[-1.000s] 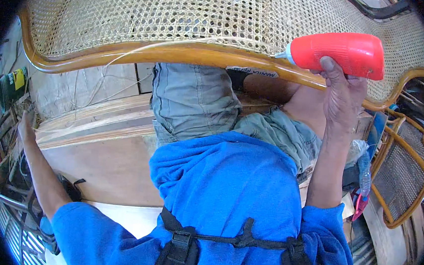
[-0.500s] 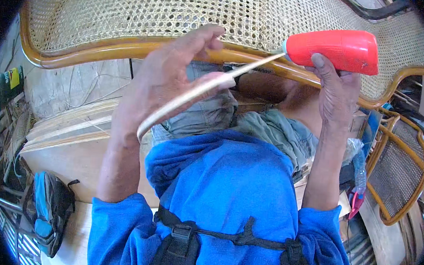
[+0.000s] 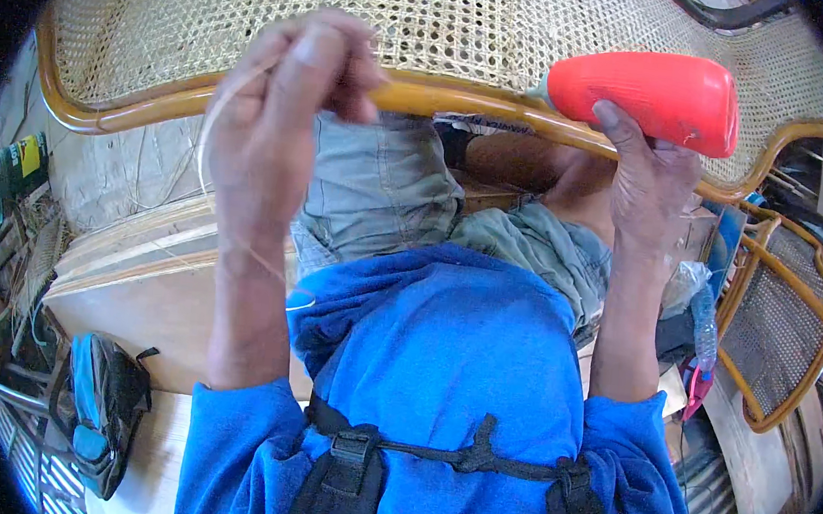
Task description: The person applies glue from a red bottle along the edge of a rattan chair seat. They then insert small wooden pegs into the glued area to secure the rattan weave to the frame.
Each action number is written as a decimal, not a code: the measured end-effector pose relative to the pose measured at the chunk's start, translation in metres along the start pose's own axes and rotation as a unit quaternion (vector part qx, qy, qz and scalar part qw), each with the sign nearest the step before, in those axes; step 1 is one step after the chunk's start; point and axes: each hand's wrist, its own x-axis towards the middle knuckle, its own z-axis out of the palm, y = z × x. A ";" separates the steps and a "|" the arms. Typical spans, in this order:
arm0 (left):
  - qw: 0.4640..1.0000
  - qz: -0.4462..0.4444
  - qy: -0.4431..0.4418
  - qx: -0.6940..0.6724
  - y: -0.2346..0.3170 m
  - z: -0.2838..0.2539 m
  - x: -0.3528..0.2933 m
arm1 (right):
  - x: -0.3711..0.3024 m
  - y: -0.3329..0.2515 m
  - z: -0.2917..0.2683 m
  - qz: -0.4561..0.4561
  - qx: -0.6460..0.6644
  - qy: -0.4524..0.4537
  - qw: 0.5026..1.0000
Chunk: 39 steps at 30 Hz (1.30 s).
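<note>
My right hand is wrapped round a red squeeze bottle, thumb along its lower side. The bottle lies nearly level, and its pale nozzle points left at the edge where the woven cane panel meets its curved brown wooden rim. Over the left part of that rim is my left hand, fingers curled together and a little blurred. A thin pale cane strip comes out of it and loops down past my wrist; its grip point is partly hidden by the fingers.
Wooden boards lie to my left, with a black and blue backpack beside them. At the right stands another cane-panelled frame, near a clear plastic bottle. My legs in grey shorts are under the panel.
My left hand has moved up and left, away from the nozzle, and its fingers have closed. The strip that reached the nozzle now curls beside my left wrist. The red bottle has barely shifted.
</note>
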 end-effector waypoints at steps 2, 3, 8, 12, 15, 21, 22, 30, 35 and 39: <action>0.998 -0.039 0.044 0.020 -0.019 -0.025 0.006 | -0.007 0.009 0.005 0.023 0.142 0.034 0.989; 0.996 -0.058 0.063 0.030 -0.025 -0.031 0.009 | -0.009 0.011 0.010 0.052 0.243 0.065 0.966; 0.993 -0.097 0.060 -0.033 -0.031 -0.038 0.010 | -0.009 0.021 -0.002 0.062 0.358 0.102 0.926; 0.994 -0.096 0.053 -0.025 -0.034 -0.040 0.011 | -0.009 0.020 -0.005 0.076 0.329 0.095 0.937; 0.992 -0.108 0.057 -0.014 -0.032 -0.037 0.012 | -0.008 0.019 -0.003 0.076 0.311 0.084 0.944; 0.993 -0.098 0.057 -0.012 -0.033 -0.039 0.010 | -0.007 0.015 -0.002 0.077 0.292 0.075 0.950; 0.993 -0.098 0.057 -0.013 -0.033 -0.039 0.009 | -0.007 0.016 -0.003 0.078 0.292 0.071 0.951; 0.994 -0.092 0.046 -0.023 -0.036 -0.041 0.011 | -0.006 0.027 -0.002 0.100 0.309 0.063 0.944; 0.995 -0.090 0.045 -0.017 -0.036 -0.042 0.010 | -0.005 0.030 -0.004 0.120 0.332 0.060 0.934; 0.994 -0.092 0.049 -0.017 -0.038 -0.042 0.010 | -0.006 0.033 -0.004 0.120 0.328 0.058 0.935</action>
